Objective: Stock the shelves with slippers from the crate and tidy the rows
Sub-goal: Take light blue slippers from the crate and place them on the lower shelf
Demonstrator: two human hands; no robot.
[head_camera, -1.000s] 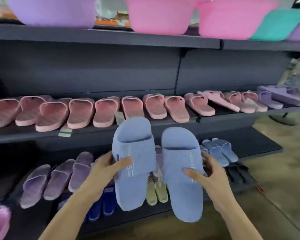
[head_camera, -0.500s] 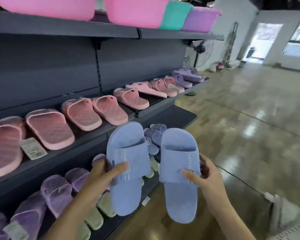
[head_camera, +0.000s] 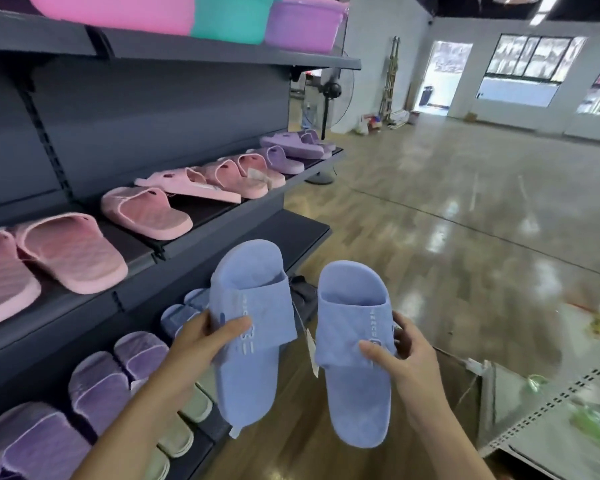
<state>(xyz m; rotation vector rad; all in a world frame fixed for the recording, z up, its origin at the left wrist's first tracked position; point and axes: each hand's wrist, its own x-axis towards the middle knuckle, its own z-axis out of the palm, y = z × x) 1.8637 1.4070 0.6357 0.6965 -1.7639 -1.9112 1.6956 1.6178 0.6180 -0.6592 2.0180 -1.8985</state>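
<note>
I hold a pair of light blue slippers in front of the dark shelving. My left hand (head_camera: 201,344) grips the left blue slipper (head_camera: 248,303) at its strap, thumb on top. My right hand (head_camera: 404,358) grips the right blue slipper (head_camera: 355,403) the same way. Paper tags hang between and below them. The middle shelf (head_camera: 142,252) carries a row of pink slippers (head_camera: 142,211), then purple ones (head_camera: 281,159) at its far end. On the lower shelf lie purple slippers (head_camera: 101,386), pale green ones (head_camera: 177,441) and blue ones (head_camera: 177,315). The crate is not in view.
Pink, teal and purple plastic basins (head_camera: 229,15) sit on the top shelf. A standing fan (head_camera: 331,90) is past the shelf's end. A perforated grey metal panel (head_camera: 551,420) lies at the lower right. Glossy open floor (head_camera: 465,220) stretches to a doorway and windows.
My view has swung right along the aisle, bringing the shelf's far end and the open floor into sight. Both hands keep the same hold on the blue slippers, which have spread slightly apart.
</note>
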